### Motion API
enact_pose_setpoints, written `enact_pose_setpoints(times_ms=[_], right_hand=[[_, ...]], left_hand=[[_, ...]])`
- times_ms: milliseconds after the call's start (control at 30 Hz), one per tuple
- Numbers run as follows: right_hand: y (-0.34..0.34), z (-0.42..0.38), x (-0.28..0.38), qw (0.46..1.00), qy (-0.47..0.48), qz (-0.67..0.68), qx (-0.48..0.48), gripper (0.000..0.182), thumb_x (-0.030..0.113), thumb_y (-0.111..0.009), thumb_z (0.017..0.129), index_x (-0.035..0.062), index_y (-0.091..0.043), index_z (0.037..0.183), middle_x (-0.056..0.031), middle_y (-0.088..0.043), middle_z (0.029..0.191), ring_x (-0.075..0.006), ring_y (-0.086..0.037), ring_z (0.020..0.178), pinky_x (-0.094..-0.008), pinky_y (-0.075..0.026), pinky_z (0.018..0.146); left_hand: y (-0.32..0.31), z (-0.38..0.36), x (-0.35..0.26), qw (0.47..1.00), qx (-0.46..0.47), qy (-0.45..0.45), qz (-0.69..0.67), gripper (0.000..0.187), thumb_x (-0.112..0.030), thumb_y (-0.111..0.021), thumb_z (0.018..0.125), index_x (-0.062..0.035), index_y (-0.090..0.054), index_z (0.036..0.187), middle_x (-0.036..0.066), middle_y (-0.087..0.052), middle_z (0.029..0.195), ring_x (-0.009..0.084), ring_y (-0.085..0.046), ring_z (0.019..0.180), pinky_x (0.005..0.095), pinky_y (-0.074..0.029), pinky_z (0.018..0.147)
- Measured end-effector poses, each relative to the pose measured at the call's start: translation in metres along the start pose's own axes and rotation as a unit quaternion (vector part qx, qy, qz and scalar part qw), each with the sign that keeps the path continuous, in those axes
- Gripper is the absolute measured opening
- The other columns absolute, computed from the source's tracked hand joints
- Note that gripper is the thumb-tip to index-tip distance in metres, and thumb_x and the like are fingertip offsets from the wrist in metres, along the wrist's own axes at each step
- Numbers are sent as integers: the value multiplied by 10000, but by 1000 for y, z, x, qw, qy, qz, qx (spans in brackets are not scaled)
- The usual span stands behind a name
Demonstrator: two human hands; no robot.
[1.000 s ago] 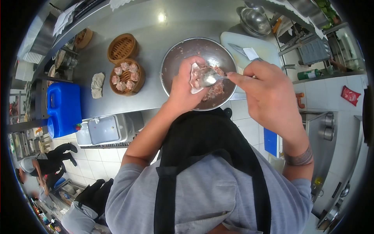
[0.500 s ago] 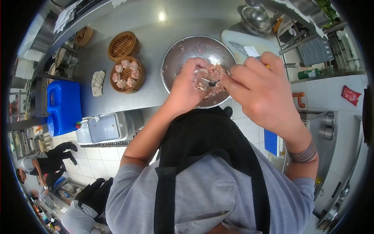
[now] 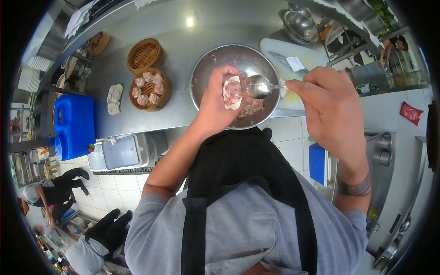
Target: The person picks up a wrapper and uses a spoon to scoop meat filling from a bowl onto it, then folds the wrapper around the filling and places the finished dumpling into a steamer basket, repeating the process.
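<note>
My left hand (image 3: 215, 103) cups a dumpling wrapper (image 3: 232, 93) with pink minced filling in it, held over a large steel bowl (image 3: 215, 59) that holds more of the meat filling (image 3: 251, 109). My right hand (image 3: 331, 107) grips a metal spoon (image 3: 260, 86) by its handle; the spoon's bowl hovers just right of the filled wrapper, apart from it. A bamboo steamer basket (image 3: 162, 94) with several shaped dumplings sits left of the steel bowl on the metal counter.
An empty bamboo steamer (image 3: 144, 56) stands behind the filled one. A crumpled cloth (image 3: 114, 99) lies left of them. A white cutting board (image 3: 311, 57) with a knife (image 3: 286, 61) lies right of the bowl. A blue jerrycan (image 3: 73, 126) stands at the left. People crouch on the floor, lower left.
The spoon has lifted out of the wrapper and moved right, leaving filling in it. My left hand has tilted the wrapper up towards me.
</note>
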State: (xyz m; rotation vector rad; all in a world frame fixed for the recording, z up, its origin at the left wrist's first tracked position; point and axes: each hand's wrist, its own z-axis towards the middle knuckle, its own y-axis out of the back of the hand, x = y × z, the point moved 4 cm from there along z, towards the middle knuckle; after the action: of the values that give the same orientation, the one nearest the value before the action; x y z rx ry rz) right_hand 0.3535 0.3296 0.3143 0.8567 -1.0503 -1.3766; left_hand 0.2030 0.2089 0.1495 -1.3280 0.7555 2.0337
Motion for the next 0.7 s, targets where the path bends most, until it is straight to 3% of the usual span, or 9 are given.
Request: enact_pose_setpoints(times_ms=[200, 333, 400, 533, 700], right_hand=[[6, -8, -7, 997, -56, 51, 10, 238, -59, -687, 836, 31, -785, 1034, -128, -648, 855, -320, -642, 770, -394, -497, 686], [0, -7, -2, 996, -49, 73, -7, 245, -62, -685, 840, 45, -790, 1034, -126, -650, 858, -315, -645, 783, -388, -497, 691], [-1, -6, 0, 997, -43, 69, -14, 255, -65, -679, 841, 59, -792, 1034, -122, -646, 851, -312, -640, 780, -387, -493, 683], [-10, -7, 2, 997, -13, 70, 1, 254, -65, -676, 845, 63, -792, 1031, -112, -642, 841, -306, -634, 776, -392, -486, 679], [5, -7, -2, 997, -39, 69, -2, 232, -61, -689, 834, 52, -782, 1014, -97, -649, 850, -311, -635, 792, -404, -482, 693]], left_hand=[[-4, 1, 13, 987, 27, 62, -145, 465, 10, -789, 889, -56, -534, 1272, 86, -671, 1192, 182, -668, 1110, 334, -541, 972], [-7, 0, 24, 990, 31, 27, -135, 471, 31, -787, 865, -59, -551, 1263, 80, -660, 1207, 185, -658, 1145, 333, -529, 997], [-5, 0, 20, 998, 44, 16, -41, 527, 56, -793, 825, -74, -548, 1274, 71, -647, 1218, 189, -650, 1161, 328, -518, 1007], [-9, 1, 12, 997, 53, 22, -58, 585, 65, -818, 780, -88, -544, 1275, 69, -635, 1222, 188, -645, 1152, 324, -512, 999], [-5, 3, -2, 989, 57, 104, -85, 579, 17, -891, 746, -75, -596, 1236, 30, -646, 1187, 146, -618, 1142, 334, -496, 1025]])
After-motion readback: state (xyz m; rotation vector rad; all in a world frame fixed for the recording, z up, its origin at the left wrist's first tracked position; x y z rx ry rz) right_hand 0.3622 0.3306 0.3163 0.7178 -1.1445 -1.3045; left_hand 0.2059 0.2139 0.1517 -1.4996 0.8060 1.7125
